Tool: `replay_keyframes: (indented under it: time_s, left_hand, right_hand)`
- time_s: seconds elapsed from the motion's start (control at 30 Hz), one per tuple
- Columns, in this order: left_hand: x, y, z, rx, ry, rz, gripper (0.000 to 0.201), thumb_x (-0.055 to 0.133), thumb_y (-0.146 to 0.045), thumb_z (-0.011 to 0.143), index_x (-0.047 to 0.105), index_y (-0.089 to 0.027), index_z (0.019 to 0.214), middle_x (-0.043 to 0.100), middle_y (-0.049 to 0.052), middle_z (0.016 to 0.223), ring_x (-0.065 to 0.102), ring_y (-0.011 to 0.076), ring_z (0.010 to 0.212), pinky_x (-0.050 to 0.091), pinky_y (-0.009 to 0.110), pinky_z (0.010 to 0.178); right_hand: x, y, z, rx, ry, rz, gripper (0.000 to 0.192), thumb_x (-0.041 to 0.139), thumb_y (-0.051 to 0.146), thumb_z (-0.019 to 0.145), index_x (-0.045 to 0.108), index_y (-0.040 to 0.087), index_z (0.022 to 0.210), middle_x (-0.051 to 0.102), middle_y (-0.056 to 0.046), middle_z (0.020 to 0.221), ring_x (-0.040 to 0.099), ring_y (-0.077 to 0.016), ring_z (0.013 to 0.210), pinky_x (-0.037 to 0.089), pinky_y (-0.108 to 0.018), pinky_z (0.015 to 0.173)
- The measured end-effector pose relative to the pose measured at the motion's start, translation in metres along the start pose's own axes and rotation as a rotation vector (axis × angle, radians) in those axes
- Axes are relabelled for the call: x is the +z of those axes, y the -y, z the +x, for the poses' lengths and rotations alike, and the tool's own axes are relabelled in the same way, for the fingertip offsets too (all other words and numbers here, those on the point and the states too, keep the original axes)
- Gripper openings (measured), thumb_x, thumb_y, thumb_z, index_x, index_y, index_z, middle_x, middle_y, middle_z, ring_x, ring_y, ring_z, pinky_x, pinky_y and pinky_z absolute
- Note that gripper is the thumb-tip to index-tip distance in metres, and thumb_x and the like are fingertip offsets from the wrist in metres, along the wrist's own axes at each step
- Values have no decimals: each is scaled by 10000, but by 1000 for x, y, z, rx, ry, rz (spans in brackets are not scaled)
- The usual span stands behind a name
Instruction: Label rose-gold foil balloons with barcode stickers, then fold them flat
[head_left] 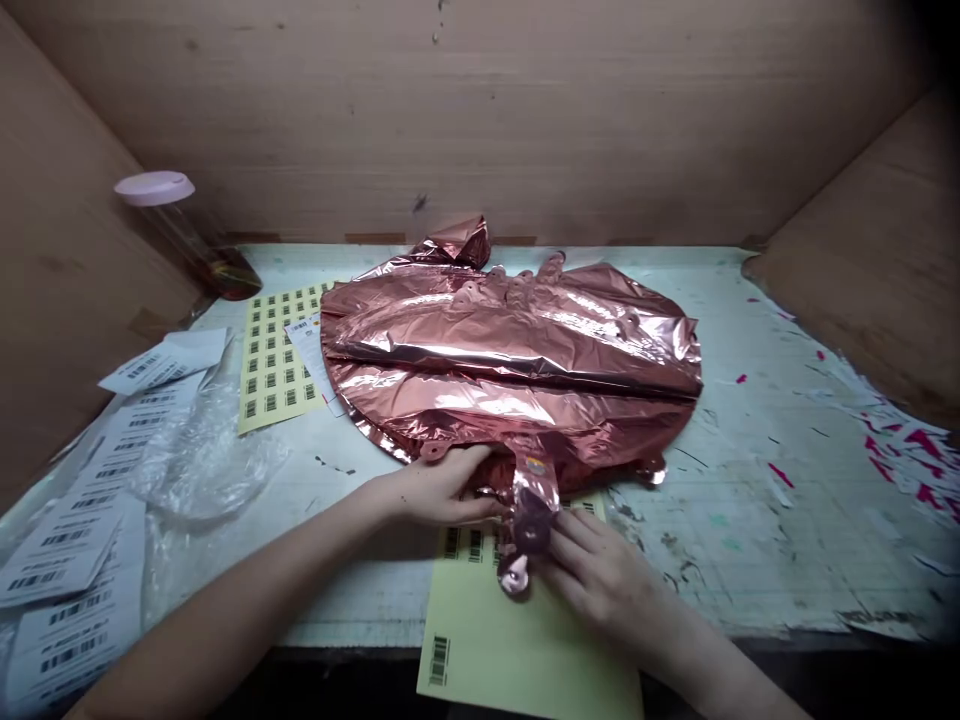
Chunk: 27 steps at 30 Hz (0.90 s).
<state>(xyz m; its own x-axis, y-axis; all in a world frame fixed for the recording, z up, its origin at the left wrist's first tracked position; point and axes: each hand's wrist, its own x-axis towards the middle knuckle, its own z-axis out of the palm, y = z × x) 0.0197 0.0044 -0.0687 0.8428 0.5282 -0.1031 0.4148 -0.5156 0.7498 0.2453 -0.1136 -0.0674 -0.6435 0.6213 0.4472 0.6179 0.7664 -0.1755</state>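
the rose foil balloon (510, 350) lay flat on the counter (750, 500), just beyond both hands; left hand (442, 490) rested loosely open on its near edge, right hand (600, 575) pinched its tail (534, 505).

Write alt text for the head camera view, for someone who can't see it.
Two bare hands, left hand and right hand, touch the near edge of a flattened rose-gold foil balloon on a worn table, above a yellow barcode sticker sheet.

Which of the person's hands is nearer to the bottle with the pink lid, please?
The left hand. It rests on the near edge of the foil balloon, on the same side as the bottle. The right hand lies farther right, at the balloon's tail.
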Motion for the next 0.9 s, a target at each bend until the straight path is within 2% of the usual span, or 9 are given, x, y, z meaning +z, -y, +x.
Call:
replay_keyframes:
  time_s: [0.1,0.2,0.27,0.33,0.43,0.5,0.57,0.7,0.9]
  left_hand:
    - [-7,-1,10,58,-42,-233,877,588,-454,909,53,-179,1548,437,224,1468,536,296,1286,492,424,1016]
    - [-28,0,29,32,-193,-380,859,496,-460,964,-115,-269,1537,244,229,1574,495,284,1329,489,471,1018]
    - [-49,0,43,-26,-305,-292,849,576,-476,921,35,-289,1548,187,216,1594,436,321,1365,476,521,1018]
    - [-69,-1,53,9,-355,-180,677,668,-458,862,392,-254,1446,329,181,1535,434,327,1351,455,535,1034]
    - [-82,-11,59,159,-125,-243,283,695,-385,853,693,-189,1057,642,106,1180,608,234,1122,499,453,991]
    - [-77,-21,58,183,88,-343,218,731,-334,826,711,-171,969,696,69,1006,658,186,961,538,374,904]
    - [-64,-30,57,127,122,-403,220,762,-308,796,696,-151,936,698,48,910,659,163,866,546,318,818]
    - [-37,-37,54,135,-275,-344,302,831,-335,718,660,-140,871,656,37,866,621,146,781,535,277,701]
    - [2,-29,39,476,-664,248,213,748,-399,801,700,-207,719,695,61,1013,549,245,1064,524,420,883]
  right_hand:
    - [7,-3,1,10,-124,116,239,484,35,923,682,124,1022,731,-127,944,639,-222,843,523,-354,686]
    - [10,-17,9,373,-122,572,120,563,144,917,670,167,868,692,-52,795,622,-174,726,505,-299,626]
    - [8,-28,15,654,-61,950,168,674,245,858,610,180,717,635,-2,704,592,-142,645,486,-269,587]
    - [3,-39,21,873,2,1263,292,802,315,734,563,176,641,620,18,681,586,-128,627,493,-264,596]
    - [-8,-60,34,1048,35,1461,310,883,320,609,648,155,725,675,-3,739,632,-146,686,521,-294,672]
    - [-16,-72,44,1042,-12,1457,315,887,310,604,671,148,766,695,-15,768,640,-146,696,512,-294,678]
    - [-20,-81,54,965,-79,1439,320,891,292,599,616,153,684,678,5,732,617,-126,654,482,-268,633]
    - [-23,-92,65,882,-149,1487,445,904,262,575,469,176,600,622,50,642,570,-97,587,433,-232,569]
    - [-23,-158,96,960,-99,1180,350,854,390,681,585,166,685,666,-23,727,583,-119,592,486,-278,570]
